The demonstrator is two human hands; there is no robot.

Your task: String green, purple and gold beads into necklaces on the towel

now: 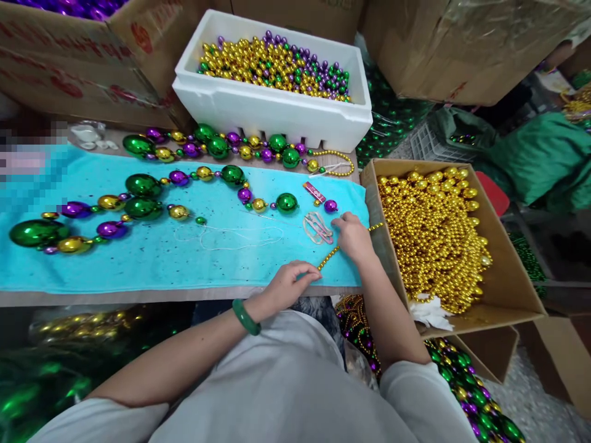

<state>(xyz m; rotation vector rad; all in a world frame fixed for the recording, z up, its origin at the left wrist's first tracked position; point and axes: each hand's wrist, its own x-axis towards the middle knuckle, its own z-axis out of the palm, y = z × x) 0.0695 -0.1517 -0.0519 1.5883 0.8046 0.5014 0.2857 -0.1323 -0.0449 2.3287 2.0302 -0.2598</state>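
The person holds a thin string of small gold beads between both hands, over the near edge of the blue cloth. The left hand is closed and pinches the low end of the string with its fingertips. The right hand is curled over the upper part of it, where the string runs off toward the brown box of gold bead strings. To do this well, both hands should keep a soft but firm pinch and keep the string straight, so it does not twist or slip. Pulling slowly will help, because the strings in the box lie in a heap and could tangle. Just beside the right hand lies a small pair of snips, and a loose white thread lies on the cloth near it. Big green, purple and gold balls on a string lie farther left. A white foam box of loose beads stands behind.
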